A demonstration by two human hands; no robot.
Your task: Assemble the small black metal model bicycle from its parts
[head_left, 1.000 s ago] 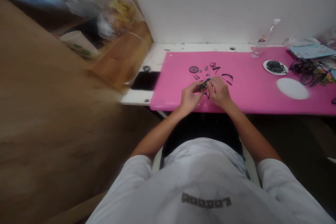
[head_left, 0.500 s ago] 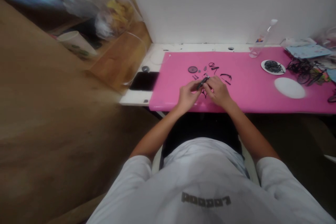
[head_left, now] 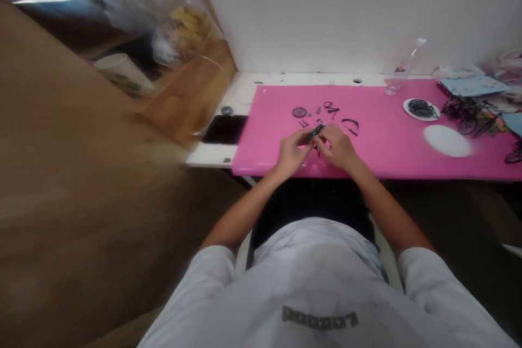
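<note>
Both hands meet over the pink mat, close to its front edge. My left hand is closed on a small dark wheel-like part, which is tilted and seen almost edge-on. On its other side, my right hand pinches the same part with the fingertips. Behind the hands lie a dark toy wheel, a black handlebar-like piece and a curved black strip. Another thin black piece shows partly below the fingers.
At the right are a white plate of black parts, a white oval lid or plate and several small black model bicycles. A clear bottle stands near the white wall. A black phone-like slab lies left of the mat.
The dark part has turned slightly between my fingers. My hands stay together in the same place; the whole view has shifted a little.
</note>
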